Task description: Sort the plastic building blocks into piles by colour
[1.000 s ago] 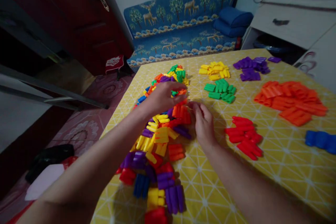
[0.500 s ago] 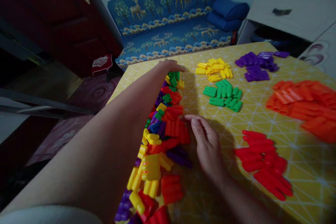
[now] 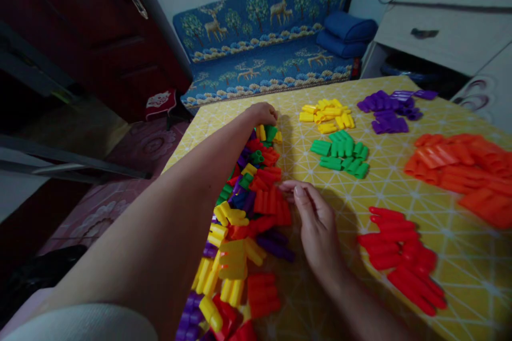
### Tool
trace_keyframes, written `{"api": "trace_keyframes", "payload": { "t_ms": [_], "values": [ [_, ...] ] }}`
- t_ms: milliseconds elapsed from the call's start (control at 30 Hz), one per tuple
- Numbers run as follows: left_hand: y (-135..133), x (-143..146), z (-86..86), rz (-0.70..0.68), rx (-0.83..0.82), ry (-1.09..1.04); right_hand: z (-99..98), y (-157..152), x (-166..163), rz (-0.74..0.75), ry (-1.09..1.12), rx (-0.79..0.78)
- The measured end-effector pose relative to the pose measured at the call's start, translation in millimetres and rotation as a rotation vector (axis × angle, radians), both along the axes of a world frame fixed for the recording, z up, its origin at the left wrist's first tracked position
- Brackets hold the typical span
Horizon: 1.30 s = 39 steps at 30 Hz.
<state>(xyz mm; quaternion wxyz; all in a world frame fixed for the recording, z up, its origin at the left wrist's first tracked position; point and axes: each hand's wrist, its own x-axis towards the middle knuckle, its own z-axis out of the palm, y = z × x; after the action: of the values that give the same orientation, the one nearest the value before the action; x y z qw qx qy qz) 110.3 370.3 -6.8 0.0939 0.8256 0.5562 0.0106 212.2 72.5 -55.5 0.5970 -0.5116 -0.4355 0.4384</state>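
A long heap of mixed plastic building blocks (image 3: 234, 258) runs down the left part of the table, in yellow, orange, red, green, purple and blue. Over its far end my left hand (image 3: 264, 112) curls its fingers downward, closed; the fingertips and whatever they hold are hidden. Green blocks (image 3: 271, 133) and a yellow one lie just below that hand. My right hand (image 3: 316, 216) rests along the heap's right side, loosely bent with thumb and index finger apart. Its index fingertip is beside the orange blocks (image 3: 272, 203), and I see nothing held in it.
Sorted piles lie to the right: yellow blocks (image 3: 327, 114), green blocks (image 3: 342, 152), purple blocks (image 3: 390, 112), orange blocks (image 3: 464, 165) and red blocks (image 3: 404, 250). A patterned blue sofa (image 3: 256, 53) stands beyond the yellow-covered table (image 3: 332, 303). A small red stool (image 3: 162, 104) is left of it.
My left hand's fingers have gone from stretched out to curled down at the heap's far end. My right hand has barely moved. The view has shifted slightly.
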Motion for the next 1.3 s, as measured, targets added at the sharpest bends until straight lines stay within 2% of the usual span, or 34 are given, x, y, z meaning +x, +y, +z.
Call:
{"api": "trace_keyframes", "payload": {
  "t_ms": [233, 400, 467, 533, 633, 733, 867, 1000, 1100, 1200, 1300],
  "values": [
    [-53.2, 1.9, 36.5, -0.166, -0.138, 0.145, -4.7, 4.2, -0.4, -0.019, 0.038, 0.018],
    [-106.3, -7.2, 50.9, -0.327, -0.153, 0.172, -5.3, 5.5, 0.5, -0.023, 0.066, 0.029],
    [-134.2, -16.7, 54.0, -0.408, -0.117, 0.174, -6.0, 6.3, 1.2, -0.033, 0.074, 0.034],
    [-164.6, -28.2, 55.2, -0.454, 0.037, 0.218, -6.5, 7.1, 1.9, -0.057, 0.073, 0.045],
    [-208.9, -46.4, 54.1, -0.447, 0.182, 0.237, -6.0, 7.7, 2.5, -0.096, 0.047, 0.061],
    [-244.8, -62.7, 51.6, -0.425, 0.178, 0.202, -5.1, 7.7, 2.3, -0.087, 0.034, 0.079],
    [-277.3, -77.5, 52.8, -0.424, 0.120, 0.132, -5.5, 7.6, 1.6, -0.059, 0.058, 0.074],
    [-293.0, -81.6, 61.4, -0.472, 0.132, 0.058, -6.2, 7.1, 1.8, -0.067, 0.050, 0.076],
    [-289.1, -78.2, 63.6, -0.476, 0.143, 0.010, -6.3, 6.9, 1.7, -0.064, 0.046, 0.096],
    [-267.5, -69.5, 55.5, -0.380, 0.225, -0.069, -6.8, 7.1, 1.6, -0.061, 0.029, 0.102],
    [-230.9, -57.8, 42.6, -0.237, 0.304, -0.059, -7.6, 7.4, 2.2, -0.063, 0.028, 0.081]
  ]
}}
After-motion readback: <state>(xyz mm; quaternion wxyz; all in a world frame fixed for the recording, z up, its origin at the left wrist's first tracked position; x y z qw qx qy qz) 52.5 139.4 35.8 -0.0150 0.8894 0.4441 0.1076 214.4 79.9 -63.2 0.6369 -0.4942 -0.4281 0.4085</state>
